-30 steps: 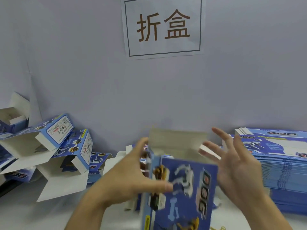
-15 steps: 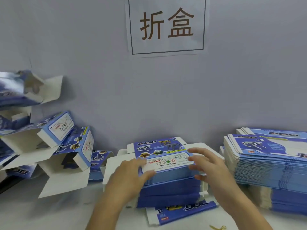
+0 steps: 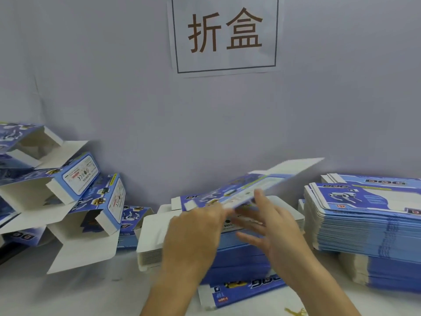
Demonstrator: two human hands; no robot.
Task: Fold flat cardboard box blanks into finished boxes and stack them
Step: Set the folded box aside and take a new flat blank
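Change: half a second back both my hands rested on the middle stack of blanks [image 3: 227,254]; now the top blank [image 3: 255,185] is up off it, tilted, far end raised toward the wall [image 3: 114,87], motion-blurred.
Before that: a folded box was in my hands a second ago; it is gone from them, and one more box [image 3: 20,142] sits on top of the heap at the left.
Left hand [image 3: 193,231]: fingertips pinch the near edge of the lifted blank, thumb hidden beneath, so I cannot tell how firm the hold is.
Right hand [image 3: 271,226]: fingers spread and mostly straight, under and beside the blank's near edge; touching, not curled round it.
Blank position: above the middle stack, at the bench's [image 3: 68,293] back centre, just clear of the next sheet.
Finished boxes [image 3: 75,197]: piled loosely at the back left, flaps open, leaning on one another.
Spare stock: a tall stack [image 3: 364,224] at the right edge; one loose blank [image 3: 241,293] lies at the near edge.
Wall: paper sign [image 3: 225,35] above.
Reading: I judge a new cycle has begun, pick-up done, squaring it open next.
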